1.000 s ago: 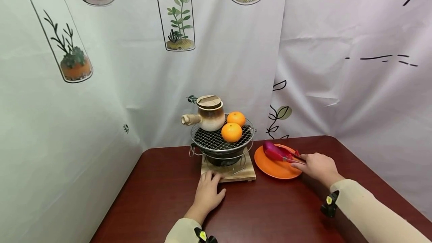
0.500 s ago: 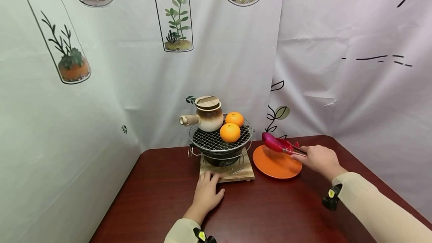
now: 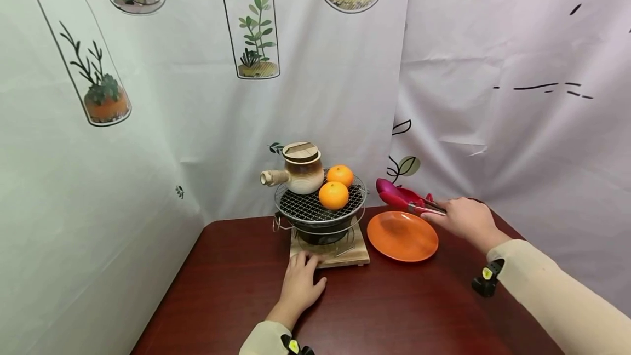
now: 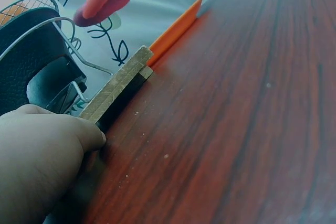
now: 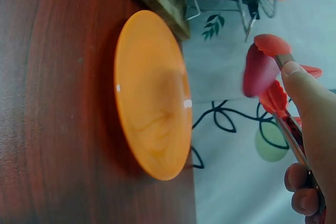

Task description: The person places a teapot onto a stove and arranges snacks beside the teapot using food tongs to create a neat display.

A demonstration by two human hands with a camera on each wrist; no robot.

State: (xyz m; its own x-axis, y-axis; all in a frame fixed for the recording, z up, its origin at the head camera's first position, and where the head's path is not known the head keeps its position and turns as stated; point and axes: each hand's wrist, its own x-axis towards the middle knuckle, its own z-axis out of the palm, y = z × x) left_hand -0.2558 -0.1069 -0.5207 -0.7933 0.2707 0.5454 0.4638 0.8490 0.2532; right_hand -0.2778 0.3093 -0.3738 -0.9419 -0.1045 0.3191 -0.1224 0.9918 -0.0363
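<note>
My right hand (image 3: 468, 219) grips a pair of tongs (image 3: 426, 209) with red tips and metal arms. Between the tips sits a smooth purple oblong item (image 3: 386, 189), perhaps an eggplant, up in the air above the orange plate (image 3: 403, 236). In the right wrist view the tongs (image 5: 286, 124) and the purple item (image 5: 258, 74) hang clear of the plate. My left hand (image 3: 299, 285) rests its fingertips on the front edge of a wooden board (image 3: 345, 256), under a small round grill (image 3: 315, 210). Its thumb points out to the side.
On the grill's mesh stand a clay teapot (image 3: 304, 177) with a wooden lid and side handle, and two oranges, a near one (image 3: 333, 196) and a far one (image 3: 340, 175). The dark red table (image 3: 236, 278) meets a patterned curtain (image 3: 335, 103) behind.
My right hand has lifted the tongs and the purple item up off the orange plate and slightly away from it. The left hand stays at the board's edge.
</note>
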